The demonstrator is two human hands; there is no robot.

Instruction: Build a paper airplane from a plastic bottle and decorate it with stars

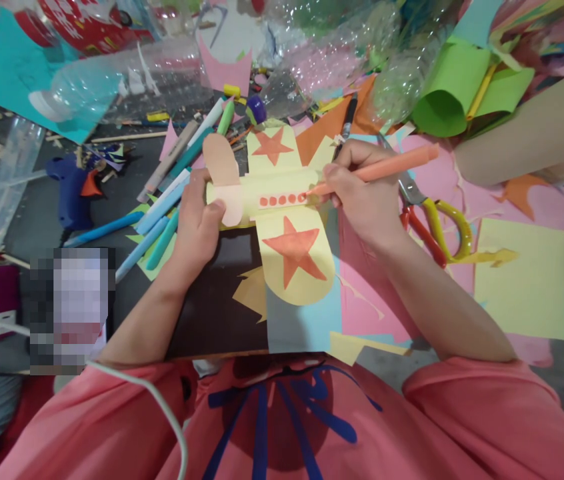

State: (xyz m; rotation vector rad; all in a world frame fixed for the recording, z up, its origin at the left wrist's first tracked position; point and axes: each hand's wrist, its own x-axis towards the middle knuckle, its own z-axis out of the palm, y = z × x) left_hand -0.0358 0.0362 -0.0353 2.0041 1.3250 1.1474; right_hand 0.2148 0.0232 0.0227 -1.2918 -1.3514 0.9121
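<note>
A yellow paper airplane model (pixel 277 179) with a rolled body lies crosswise in front of me. Each wing bears an orange-red star (pixel 294 249), and a pale strip (pixel 282 199) on the body carries a row of red dots. My left hand (pixel 199 217) grips the tail end, its thumb by the peach paper tail piece (pixel 221 160). In my right hand (pixel 365 190) is an orange marker (pixel 397 164), held like a pen. The marker's tip touches or nearly touches the last dot at the right end of the row.
Scissors (pixel 432 220) with yellow and red handles lie right of my right hand. Several markers (pixel 167 193) and a blue glue gun (pixel 68 190) are at left, near a blurred-out phone (pixel 79 300). Plastic bottles (pixel 122 80) and a green paper roll (pixel 445 100) stand behind. Another person's arm (pixel 527 127) reaches in at right.
</note>
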